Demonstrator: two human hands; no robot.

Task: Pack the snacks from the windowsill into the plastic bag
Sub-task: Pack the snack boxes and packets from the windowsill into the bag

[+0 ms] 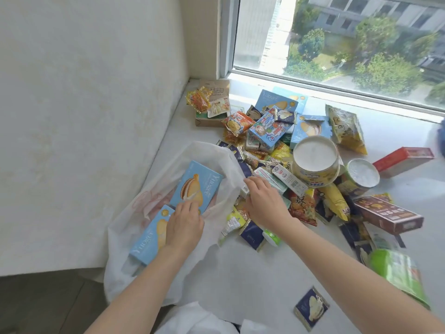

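While two blue boxes [196,184] fill the plastic bag [216,237], both hands rest slack

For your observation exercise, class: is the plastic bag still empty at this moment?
No, two light blue boxes already lie inside the plastic bag, with the left hand resting on them.

The left hand [184,225] rests on two blue boxes [196,186] inside the white plastic bag [125,227], while the right hand [263,201] reaches into the snack pile [284,150] on the windowsill [240,266].
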